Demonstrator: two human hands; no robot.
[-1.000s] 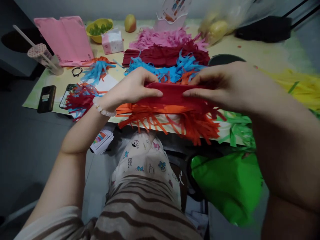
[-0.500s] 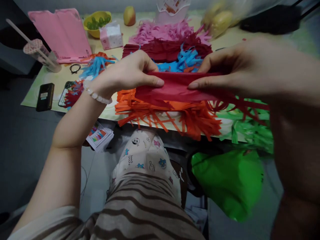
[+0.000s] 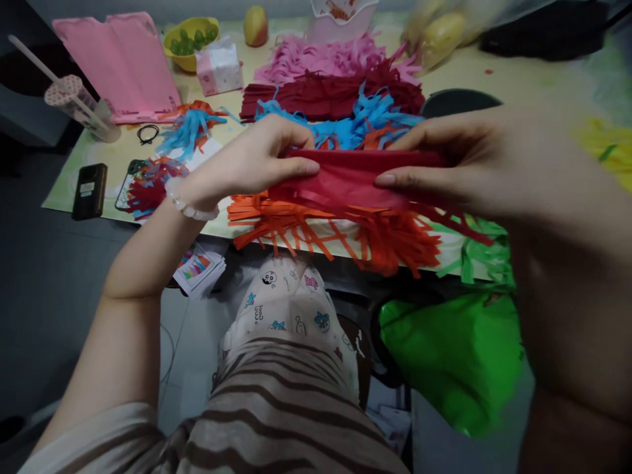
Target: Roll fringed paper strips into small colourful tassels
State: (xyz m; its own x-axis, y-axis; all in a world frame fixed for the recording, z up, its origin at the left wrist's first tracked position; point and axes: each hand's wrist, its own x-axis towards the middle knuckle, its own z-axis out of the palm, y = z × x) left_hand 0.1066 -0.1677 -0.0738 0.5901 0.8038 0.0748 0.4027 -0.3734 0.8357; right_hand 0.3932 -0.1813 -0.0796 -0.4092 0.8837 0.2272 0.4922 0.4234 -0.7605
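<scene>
A strip of dark red paper (image 3: 348, 176) with a fringed right end is stretched between both hands above the table. My left hand (image 3: 269, 153), with a beaded bracelet at the wrist, pinches its left part between thumb and fingers. Further right, my right hand (image 3: 454, 158) grips the same strip, thumb in front and fingers behind. Beneath it lies orange fringed paper (image 3: 395, 240). Blue fringed paper (image 3: 340, 131), a dark red fringed bundle (image 3: 316, 97) and pink fringed paper (image 3: 320, 58) lie beyond the hands.
Green fringe (image 3: 486, 257) hangs over the front edge above a green bag (image 3: 454, 362). At the left are two phones, a cup with a straw (image 3: 81, 108), a pink stand (image 3: 118, 66) and small tassels. A yellow bowl (image 3: 190, 59) and an apple (image 3: 255, 26) stand behind.
The red strip and both hands are slightly lower in view. My right hand has shifted, and a dark round object and yellow fringe now show around it.
</scene>
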